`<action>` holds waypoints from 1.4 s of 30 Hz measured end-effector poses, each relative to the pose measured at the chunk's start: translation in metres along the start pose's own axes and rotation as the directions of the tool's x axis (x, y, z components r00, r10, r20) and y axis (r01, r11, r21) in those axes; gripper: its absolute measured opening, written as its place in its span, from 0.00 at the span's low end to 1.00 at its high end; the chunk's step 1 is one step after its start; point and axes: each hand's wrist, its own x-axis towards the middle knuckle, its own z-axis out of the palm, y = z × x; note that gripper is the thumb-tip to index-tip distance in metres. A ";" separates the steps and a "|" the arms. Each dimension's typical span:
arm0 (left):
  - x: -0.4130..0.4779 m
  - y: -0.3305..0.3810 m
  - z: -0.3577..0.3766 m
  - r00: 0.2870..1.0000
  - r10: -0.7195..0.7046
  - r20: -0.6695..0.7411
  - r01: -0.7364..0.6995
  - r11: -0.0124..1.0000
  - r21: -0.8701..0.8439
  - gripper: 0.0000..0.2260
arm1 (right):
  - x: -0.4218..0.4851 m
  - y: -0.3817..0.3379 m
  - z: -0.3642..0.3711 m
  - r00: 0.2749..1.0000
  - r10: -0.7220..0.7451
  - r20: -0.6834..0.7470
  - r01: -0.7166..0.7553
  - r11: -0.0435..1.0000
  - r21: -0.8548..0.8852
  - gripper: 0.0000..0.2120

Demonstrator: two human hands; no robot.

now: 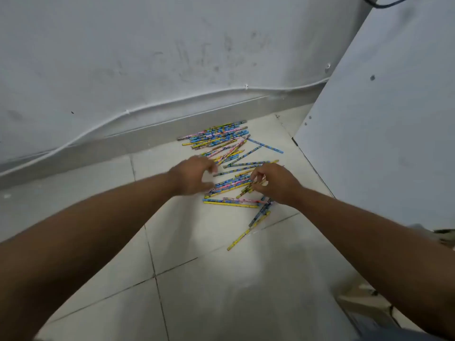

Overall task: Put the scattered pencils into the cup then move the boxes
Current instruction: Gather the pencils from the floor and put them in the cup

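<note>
Reaching arms: two bare forearms stretch from the near edge of the floor (221,291) toward its far edge.
Wall: grey and scuffed, with a thin white cable (147,105) sagging along it above the skirting board (110,143).
Left hand (192,174): blurred, with fingers and thumb curved and spread apart like a claw at the left ends of the middle pencils. I cannot tell whether it touches them, and it grips nothing that I can see.
Pencils (231,184): many patterned ones in blue, yellow and pink lie flat on the tiles. A tight bunch sits against the skirting board at the far edge. A looser criss-cross spreads between the two hands. A few stragglers trail toward the near edge, the last a yellow one lying alone.
Right hand (275,183): fingers curled down, the tips pinching a few pencils on the right side of the loose spread.
White panel (381,119): a large flat board standing along the right edge of the floor, near the pencils.
</note>
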 end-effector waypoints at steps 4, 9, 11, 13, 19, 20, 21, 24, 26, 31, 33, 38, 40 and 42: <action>-0.030 -0.008 0.033 0.983 -0.002 0.182 -0.023 0.991 0.134 0.15 | -0.002 -0.003 0.007 0.995 0.026 0.092 -0.019 0.997 -0.076 0.08; -0.016 0.004 0.046 0.983 0.006 0.185 -0.049 0.972 0.230 0.18 | -0.001 -0.010 0.023 0.967 0.070 0.245 0.002 0.959 -0.283 0.13; -0.012 0.014 0.051 0.985 -0.006 0.175 -0.048 0.952 0.303 0.18 | -0.005 -0.012 0.033 0.964 0.101 0.246 -0.005 0.931 -0.364 0.09; -0.008 0.020 0.056 0.987 -0.035 0.157 -0.025 0.931 0.365 0.14 | -0.011 -0.013 0.045 0.962 0.138 0.235 -0.035 0.918 -0.395 0.07; -0.009 0.024 0.065 0.981 0.008 0.196 -0.122 0.805 0.580 0.07 | -0.013 -0.007 0.053 0.952 0.166 0.258 -0.082 0.949 -0.306 0.09; -0.010 0.023 0.065 0.979 0.007 0.201 -0.127 0.800 0.586 0.08 | -0.012 -0.006 0.051 0.949 0.166 0.268 -0.094 0.960 -0.263 0.10; -0.011 0.022 0.065 0.978 0.008 0.208 -0.129 0.807 0.576 0.08 | -0.012 -0.005 0.050 0.946 0.168 0.278 -0.110 0.971 -0.212 0.10; -0.017 0.019 0.066 0.970 -0.041 0.239 -0.077 0.881 0.466 0.13 | -0.012 -0.004 0.048 0.935 0.164 0.315 -0.132 0.984 -0.119 0.08; -0.021 0.018 0.069 0.966 -0.074 0.246 -0.035 0.910 0.413 0.12 | -0.013 -0.004 0.049 0.919 0.166 0.358 -0.130 0.984 -0.121 0.08; -0.028 0.013 0.075 0.976 -0.032 0.215 -0.047 0.933 0.355 0.05 | -0.019 -0.007 0.051 0.929 0.109 0.353 -0.006 0.960 -0.280 0.05; -0.031 0.010 0.075 0.980 -0.001 0.198 -0.068 0.938 0.341 0.03 | -0.021 -0.007 0.050 0.932 0.093 0.351 0.013 0.958 -0.287 0.05; -0.038 0.007 0.076 0.978 -0.037 0.204 -0.025 0.956 0.291 0.08 | -0.013 -0.001 0.042 0.934 0.098 0.345 -0.054 0.989 -0.135 0.06; -0.036 0.006 0.072 0.970 -0.041 0.239 -0.009 0.978 0.207 0.08 | -0.007 0.002 0.033 0.943 0.077 0.323 -0.054 0.995 -0.080 0.06; -0.031 0.003 0.064 0.965 -0.044 0.259 0.018 0.994 0.104 0.08 | -0.002 0.004 0.022 0.949 0.079 0.306 -0.073 0.997 -0.031 0.08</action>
